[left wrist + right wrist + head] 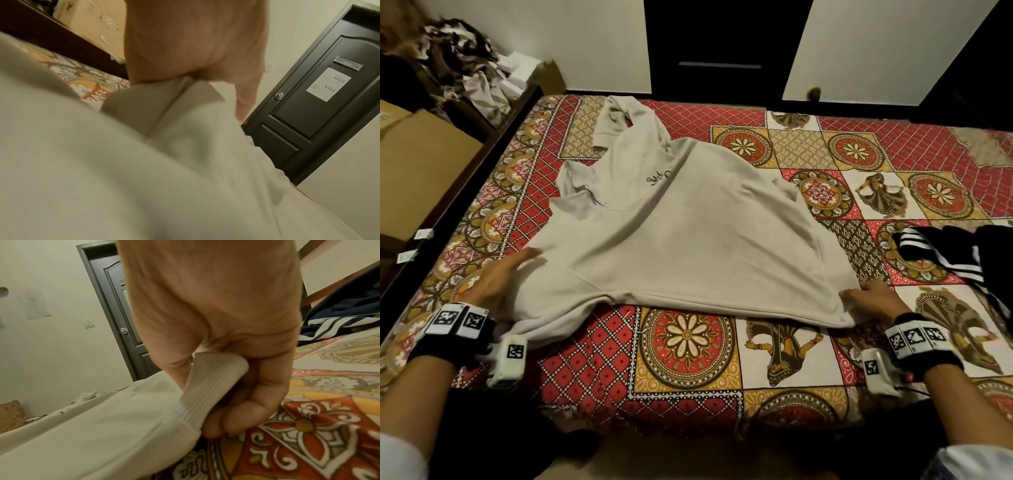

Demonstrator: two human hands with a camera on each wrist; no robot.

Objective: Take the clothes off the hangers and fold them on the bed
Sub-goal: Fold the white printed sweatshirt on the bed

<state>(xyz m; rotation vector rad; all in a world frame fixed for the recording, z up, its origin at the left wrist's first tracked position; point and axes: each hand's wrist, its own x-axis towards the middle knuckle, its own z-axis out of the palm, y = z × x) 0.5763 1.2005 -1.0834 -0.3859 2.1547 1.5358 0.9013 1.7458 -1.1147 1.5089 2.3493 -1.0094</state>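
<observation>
A pale grey sweatshirt [681, 233] lies spread front up on the patterned bed [688, 359], its neck toward the far left. My left hand [512, 274] rests on the sweatshirt's left side with the fingers stretched out; in the left wrist view the palm [195, 48] sits over bunched grey cloth [144, 162]. My right hand [859, 299] pinches the near right corner of the hem. In the right wrist view the ribbed hem [211, 374] runs between the thumb and the curled fingers [236, 421]. No hanger shows.
A black garment with white stripes [945, 263] lies on the bed's right side, close to my right hand. A heap of clothes [465, 58] and cardboard boxes [421, 164] stand beyond the dark wooden bed frame [482, 154] on the left. A dark door [719, 44] is behind the bed.
</observation>
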